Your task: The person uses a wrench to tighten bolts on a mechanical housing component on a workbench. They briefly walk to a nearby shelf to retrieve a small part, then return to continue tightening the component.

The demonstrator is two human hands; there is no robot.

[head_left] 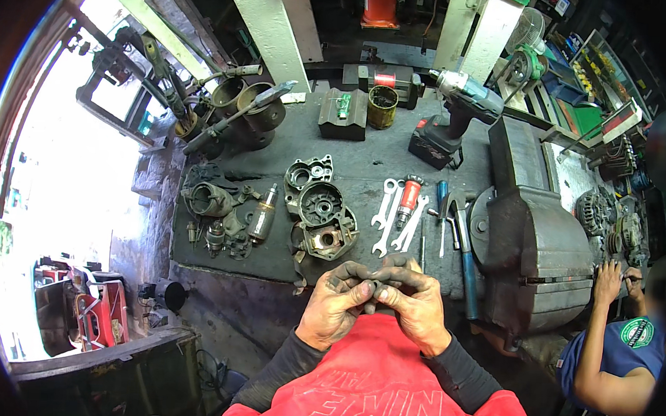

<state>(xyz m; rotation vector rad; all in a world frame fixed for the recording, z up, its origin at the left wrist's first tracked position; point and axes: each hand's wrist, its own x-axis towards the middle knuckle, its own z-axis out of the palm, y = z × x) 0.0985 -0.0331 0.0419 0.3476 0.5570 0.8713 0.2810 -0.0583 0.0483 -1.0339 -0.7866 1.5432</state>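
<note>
Grease-black, the small part (374, 289) sits pinched between my two hands in the head view, just over the worktop (269, 259) edge. My left hand (336, 303) and right hand (415, 304) are equally close, fingers (359, 272) clamped on it; its long axis probably runs hand to hand.

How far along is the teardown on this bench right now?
Done, by the look of it: housings and a small armature lie apart on the workbench, with spanners beside them. In hand: left hand and right hand pinch a small dark part together; it is too hidden to identify. Left: the loose pieces remain unassembled. How much more follows cannot be told.
</note>
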